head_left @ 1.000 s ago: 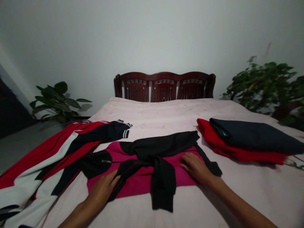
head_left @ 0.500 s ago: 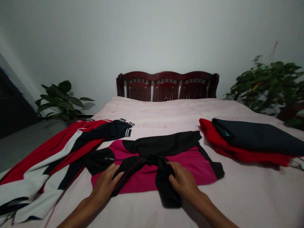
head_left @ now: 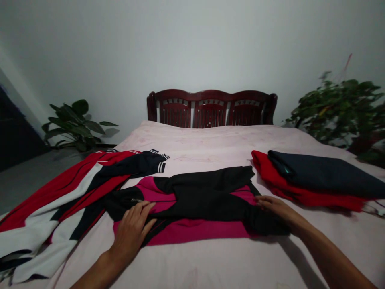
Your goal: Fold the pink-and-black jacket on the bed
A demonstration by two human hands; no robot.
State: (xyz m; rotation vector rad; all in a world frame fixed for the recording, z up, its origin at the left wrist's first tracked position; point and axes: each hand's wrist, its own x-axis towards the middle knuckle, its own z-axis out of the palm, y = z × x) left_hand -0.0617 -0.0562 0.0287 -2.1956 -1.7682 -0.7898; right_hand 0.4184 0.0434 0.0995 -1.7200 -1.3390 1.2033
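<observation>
A magenta and black jacket (head_left: 198, 233) lies spread on the pale pink bedcover (head_left: 210, 261), its black sleeves folded across the magenta body. My left hand (head_left: 132, 228) rests flat on the jacket's left side, near a small zip at the black shoulder. My right hand (head_left: 275, 210) lies on the black sleeve (head_left: 264, 222) at the jacket's right edge, fingers extended. Neither hand visibly grips the cloth.
A red, white and black striped jacket (head_left: 60, 200) sprawls at the left and hangs over the bed edge. Folded navy (head_left: 319, 176) and red (head_left: 300, 198) garments are stacked at the right. A dark wooden headboard (head_left: 212, 108) stands beyond, with leafy plants (head_left: 73, 124) (head_left: 339, 108) on both sides.
The black sleeve hanging down the jacket's middle now lies folded across to the right. My right hand has moved rightward along it, and my left hand has shifted slightly.
</observation>
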